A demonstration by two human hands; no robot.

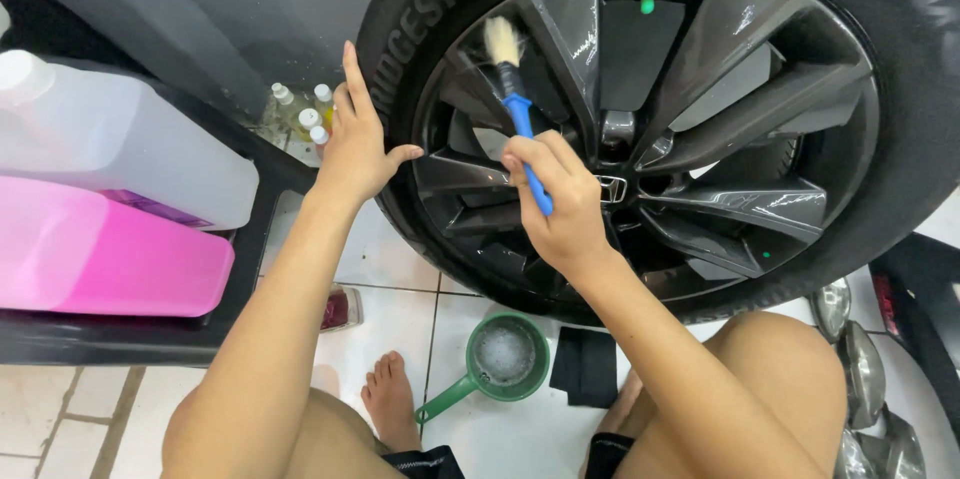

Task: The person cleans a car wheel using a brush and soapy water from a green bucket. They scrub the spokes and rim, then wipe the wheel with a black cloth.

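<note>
Taking the dark grey multi-spoke alloy wheel (640,129) as the landmark: well to its left, on a black shelf (130,334), lay two large plastic jugs, one translucent white (120,144) above one filled with pink liquid (100,254). Nearer the wheel, behind the left hand, stood four small white-capped bottles (305,111).

The left hand (358,144) lay flat against the black rubber tyre (395,59) at the wheel's left edge, fingers spread and grasping nothing, seemingly as a brace. The right hand (560,204) was clenched round the blue handle of a soft, pale-bristled detailing brush (512,79), in front of the wheel's hub; the bristle tip touched a spoke in the wheel's upper left part.

By my reading, the step in hand was brushing the spokes and the recesses between them. The next stroke would call for keeping the bristles pressed into the gaps while the grip on the handle stayed firm, and likely for wetting the brush again.

On the white tiled floor (390,324) below the wheel sat one green plastic dipper with foamy water (500,359), one dark folded cloth (585,367) just right of it, and one bare foot (392,399) to the left. A small green valve cap (647,5) showed at the wheel's top. To the lower right of the wheel lay several shiny chrome pieces (860,369).
</note>
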